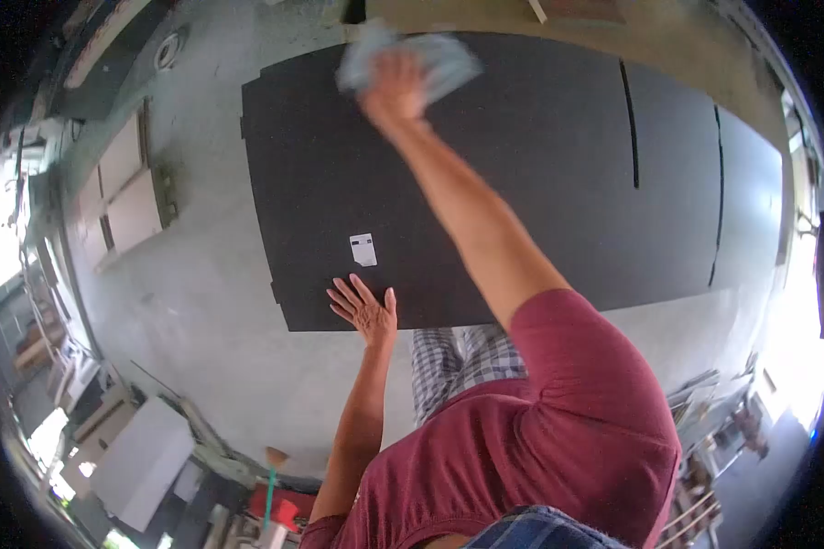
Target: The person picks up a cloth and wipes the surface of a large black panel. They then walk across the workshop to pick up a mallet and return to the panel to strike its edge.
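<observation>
**Cloth (450, 66) at twelve o'clock on black board (549, 192)**

Grey floor (211, 302) surrounds the board, its long axis nine-to-three. My right hand (398, 87) grips the blurred cloth, spread roughly likewise; my left hand (371, 316) lies open at seven.

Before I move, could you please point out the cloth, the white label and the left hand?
Cloth (449, 68): head view, its blurred right side.
White label (363, 251): head view, middle of its face.
Left hand (373, 317): head view, back of the hand.

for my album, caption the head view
Right hand sweeping a pale cloth over a black board, left hand flat near a white label.
</observation>
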Demonstrator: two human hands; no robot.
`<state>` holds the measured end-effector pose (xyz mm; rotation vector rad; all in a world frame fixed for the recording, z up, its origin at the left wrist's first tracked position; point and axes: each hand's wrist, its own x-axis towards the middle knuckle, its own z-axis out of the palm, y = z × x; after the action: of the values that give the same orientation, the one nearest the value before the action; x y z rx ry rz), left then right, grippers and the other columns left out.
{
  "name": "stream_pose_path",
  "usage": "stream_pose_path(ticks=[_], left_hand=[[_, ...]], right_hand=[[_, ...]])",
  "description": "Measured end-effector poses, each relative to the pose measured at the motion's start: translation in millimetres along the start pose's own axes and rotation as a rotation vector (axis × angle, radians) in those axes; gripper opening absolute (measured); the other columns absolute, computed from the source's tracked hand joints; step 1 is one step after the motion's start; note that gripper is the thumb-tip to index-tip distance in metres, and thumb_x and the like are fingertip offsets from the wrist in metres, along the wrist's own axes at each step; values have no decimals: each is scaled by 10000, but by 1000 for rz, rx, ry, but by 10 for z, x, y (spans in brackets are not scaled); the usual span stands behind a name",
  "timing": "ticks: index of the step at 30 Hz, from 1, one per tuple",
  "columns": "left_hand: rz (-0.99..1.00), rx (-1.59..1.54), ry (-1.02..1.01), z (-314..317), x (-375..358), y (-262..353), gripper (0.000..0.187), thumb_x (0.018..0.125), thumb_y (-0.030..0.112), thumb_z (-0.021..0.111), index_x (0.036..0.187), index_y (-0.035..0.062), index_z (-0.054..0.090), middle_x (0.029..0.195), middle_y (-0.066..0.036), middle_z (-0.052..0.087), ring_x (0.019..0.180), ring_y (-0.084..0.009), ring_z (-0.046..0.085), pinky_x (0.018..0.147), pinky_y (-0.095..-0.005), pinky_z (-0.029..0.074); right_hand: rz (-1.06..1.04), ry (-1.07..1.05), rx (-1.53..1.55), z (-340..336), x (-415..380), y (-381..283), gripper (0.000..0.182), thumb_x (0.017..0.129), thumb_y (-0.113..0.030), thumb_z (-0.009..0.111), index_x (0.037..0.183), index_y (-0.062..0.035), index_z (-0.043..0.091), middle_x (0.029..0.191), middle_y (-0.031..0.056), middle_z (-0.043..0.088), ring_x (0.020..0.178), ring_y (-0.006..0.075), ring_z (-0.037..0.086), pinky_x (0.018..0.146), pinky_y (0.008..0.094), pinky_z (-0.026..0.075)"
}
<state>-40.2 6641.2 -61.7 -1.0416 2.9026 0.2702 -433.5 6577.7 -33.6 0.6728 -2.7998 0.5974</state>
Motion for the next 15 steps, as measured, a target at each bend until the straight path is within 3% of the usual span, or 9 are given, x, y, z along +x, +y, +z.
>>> stream_pose_path(ticks=[1, 3, 6, 9, 11, 13, 15], left_hand=[[-10, 6, -10, -3, -22, -28, 869, 856, 490, 521, 1447, 19, 91, 1493, -269, -13, 1357, -494, -41, 1046, -638, 10], [-86, -14, -90, -8, -48, 6, 877, 852, 500, 523, 1449, 25, 92, 1492, -269, -16, 1358, -490, -38, 1043, -643, 12], [-120, 9, -190, -1, -108, -21, 862, 871, 549, 453, 1454, 35, 80, 1492, -273, -30, 1359, -486, -54, 1050, -632, 13], [-3, 5, -144, 128, -234, -237, 849, 889, 595, 362, 1458, 41, 60, 1491, -274, -54, 1357, -487, -75, 1059, -622, 5], [-113, 45, -231, 61, -292, -242, 856, 887, 607, 354, 1458, 41, 59, 1492, -272, -51, 1357, -489, -71, 1061, -622, 1], [-36, 13, -176, 204, -368, -274, 855, 887, 609, 349, 1458, 39, 64, 1492, -271, -47, 1357, -490, -71, 1063, -621, 4], [-9, -5, -106, 218, -509, -461, 854, 888, 611, 345, 1457, 36, 70, 1493, -270, -43, 1357, -491, -71, 1064, -619, 6]], right_hand=[[-133, -116, -29, 146, -197, -449, 564, 796, -322, 583, 1320, -161, 449, 1402, 114, 370, 1319, 346, 280, 1068, 557, 202], [-494, -373, 202, 254, -733, -1050, 572, 811, -307, 582, 1353, -218, 418, 1457, 73, 303, 1361, 316, 223, 1087, 542, 181], [-690, -407, 303, 444, -1615, -1373, 602, 804, -280, 601, 1369, -249, 394, 1464, 47, 294, 1383, 283, 184, 1105, 520, 166], [-538, -568, 235, 100, -2024, -938, 656, 800, -272, 616, 1402, -271, 353, 1500, -5, 239, 1403, 274, 142, 1116, 506, 128], [-420, -352, 297, -108, -2313, -340, 651, 770, -245, 640, 1373, -251, 393, 1469, 23, 300, 1386, 283, 192, 1111, 511, 160], [-197, -346, 106, -682, -2450, 395, 632, 741, -220, 658, 1332, -217, 434, 1427, 54, 360, 1360, 299, 249, 1096, 529, 201], [12, -135, 79, -1022, -2917, 1161, 639, 719, -192, 673, 1315, -176, 440, 1393, 118, 382, 1331, 323, 290, 1063, 554, 241]])
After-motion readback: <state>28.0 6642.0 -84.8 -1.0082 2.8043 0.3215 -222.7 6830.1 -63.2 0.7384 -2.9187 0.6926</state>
